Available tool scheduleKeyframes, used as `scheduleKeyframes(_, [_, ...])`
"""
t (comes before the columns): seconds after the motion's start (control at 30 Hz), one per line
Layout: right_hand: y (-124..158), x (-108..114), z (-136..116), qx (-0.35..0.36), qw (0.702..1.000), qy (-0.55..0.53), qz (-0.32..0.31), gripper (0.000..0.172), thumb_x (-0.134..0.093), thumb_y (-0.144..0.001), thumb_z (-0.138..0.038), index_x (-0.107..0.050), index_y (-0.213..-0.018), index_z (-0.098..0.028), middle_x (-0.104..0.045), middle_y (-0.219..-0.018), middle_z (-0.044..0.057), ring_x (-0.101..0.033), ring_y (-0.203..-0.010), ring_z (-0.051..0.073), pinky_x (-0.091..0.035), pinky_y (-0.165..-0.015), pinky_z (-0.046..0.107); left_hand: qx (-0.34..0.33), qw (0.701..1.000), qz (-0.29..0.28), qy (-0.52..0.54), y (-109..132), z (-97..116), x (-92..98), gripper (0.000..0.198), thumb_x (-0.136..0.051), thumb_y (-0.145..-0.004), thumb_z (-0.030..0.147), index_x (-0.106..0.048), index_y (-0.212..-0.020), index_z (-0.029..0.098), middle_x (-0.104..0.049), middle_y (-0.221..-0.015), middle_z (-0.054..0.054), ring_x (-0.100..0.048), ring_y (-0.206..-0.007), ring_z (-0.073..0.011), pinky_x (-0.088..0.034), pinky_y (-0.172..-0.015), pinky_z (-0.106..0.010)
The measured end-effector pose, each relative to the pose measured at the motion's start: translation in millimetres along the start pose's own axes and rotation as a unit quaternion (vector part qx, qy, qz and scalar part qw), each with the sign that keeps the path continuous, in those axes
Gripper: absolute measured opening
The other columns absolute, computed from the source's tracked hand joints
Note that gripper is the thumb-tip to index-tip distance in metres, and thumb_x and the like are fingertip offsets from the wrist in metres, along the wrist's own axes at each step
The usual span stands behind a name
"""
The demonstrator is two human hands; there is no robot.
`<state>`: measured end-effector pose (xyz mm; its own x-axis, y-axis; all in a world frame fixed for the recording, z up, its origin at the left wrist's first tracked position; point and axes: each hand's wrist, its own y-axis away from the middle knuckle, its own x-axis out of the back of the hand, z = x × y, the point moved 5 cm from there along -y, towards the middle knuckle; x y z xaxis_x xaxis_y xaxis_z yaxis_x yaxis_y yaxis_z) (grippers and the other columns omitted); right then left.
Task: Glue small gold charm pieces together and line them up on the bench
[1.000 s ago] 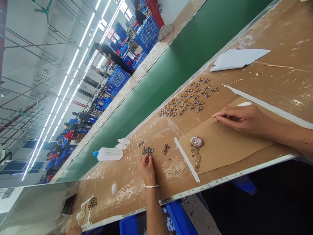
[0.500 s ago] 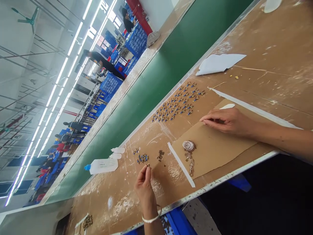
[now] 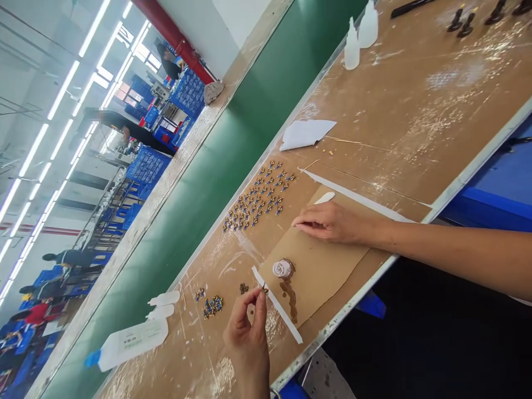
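Observation:
My left hand [image 3: 248, 324] pinches a small dark and gold piece [image 3: 265, 289] between thumb and forefinger, just left of a white tape strip. My right hand [image 3: 322, 221] rests over a brown cardboard sheet [image 3: 332, 260], thumb and fingers pressed together; anything between them is too small to make out. Behind that hand a white rounded blade [image 3: 325, 198] pokes out. A small round container with whitish paste [image 3: 283, 269] stands on the cardboard beside a wet brown smear [image 3: 288, 299]. Near my left hand lie a heap of blue and gold pieces [image 3: 213, 307] and small dark bits [image 3: 244, 288].
Rows of blue and gold pieces [image 3: 260, 197] are spread along the back edge. A large bottle with a blue cap [image 3: 133, 342] lies at left near small white bottles [image 3: 164, 299]. White paper [image 3: 307, 134] and two squeeze bottles [image 3: 352, 47] are farther right. Several people work in the background.
The view has swung to the right. My left hand has carried its small piece away from the heap towards the tape strip and cardboard. My right hand stays over the cardboard.

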<state>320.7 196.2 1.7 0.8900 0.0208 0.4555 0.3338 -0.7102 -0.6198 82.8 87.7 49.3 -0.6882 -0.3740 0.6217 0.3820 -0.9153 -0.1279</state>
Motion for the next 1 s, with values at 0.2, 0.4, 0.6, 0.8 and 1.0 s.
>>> scheduleKeyframes(0.2, [-0.3, 1.4, -0.7, 0.025, 1.0, -0.007, 0.01, 0.02, -0.044, -0.09, -0.016, -0.063, -0.086, -0.014, -0.064, -0.076, 0.003, -0.055, -0.065, 0.01, -0.04, -0.061, 0.022, -0.093, 0.986, -0.073, -0.121, -16.9, 22.3, -22.9, 0.022, -0.065, -0.073, 0.042, -0.071, -0.075, 0.022, -0.068, -0.072, -0.003, -0.061, -0.07, -0.0165, -0.046, -0.068, -0.026])
scheduleKeyframes(0.4, [-1.2, 5.0, -3.0, 0.042, 0.999, -0.006, 0.024, 0.02, -0.044, -0.09, -0.016, -0.064, -0.084, -0.014, -0.063, -0.074, 0.003, -0.055, -0.065, 0.011, -0.04, -0.062, 0.023, -0.157, 0.967, -0.095, -0.179, -25.8, 37.0, -36.8, 0.022, -0.06, -0.076, 0.041, -0.07, -0.076, 0.022, -0.064, -0.067, -0.002, -0.057, -0.062, -0.015, -0.044, -0.06, -0.025])
scheduleKeyframes(0.6, [-0.9, 7.0, -3.7, 0.046, 0.998, 0.013, 0.034, 0.021, -0.043, -0.09, -0.016, -0.063, -0.084, -0.014, -0.064, -0.073, 0.003, -0.054, -0.064, 0.011, -0.039, -0.06, 0.022, -0.189, 0.955, -0.097, -0.208, -29.2, 39.6, -41.4, 0.019, -0.06, -0.077, 0.04, -0.07, -0.076, 0.023, -0.063, -0.067, 0.0, -0.057, -0.061, -0.0139, -0.044, -0.061, -0.024])
scheduleKeyframes(0.8, [0.0, 6.1, -1.8, 0.043, 0.999, 0.014, 0.025, 0.023, -0.042, -0.091, -0.017, -0.063, -0.084, -0.015, -0.064, -0.074, 0.003, -0.054, -0.066, 0.011, -0.04, -0.061, 0.023, -0.195, 0.951, -0.099, -0.218, -33.1, 37.6, -43.1, 0.021, -0.06, -0.077, 0.041, -0.07, -0.075, 0.023, -0.064, -0.068, -0.001, -0.058, -0.063, -0.0148, -0.043, -0.062, -0.025])
scheduleKeyframes(1.0, [-1.4, 6.3, -2.7, 0.037, 0.999, 0.014, 0.012, 0.023, -0.041, -0.091, -0.017, -0.063, -0.083, -0.015, -0.063, -0.073, 0.003, -0.053, -0.066, 0.012, -0.039, -0.061, 0.024, -0.201, 0.945, -0.109, -0.231, -34.8, 39.4, -45.6, 0.024, -0.057, -0.078, 0.042, -0.07, -0.075, 0.023, -0.063, -0.066, -0.001, -0.057, -0.061, -0.0155, -0.042, -0.06, -0.026])
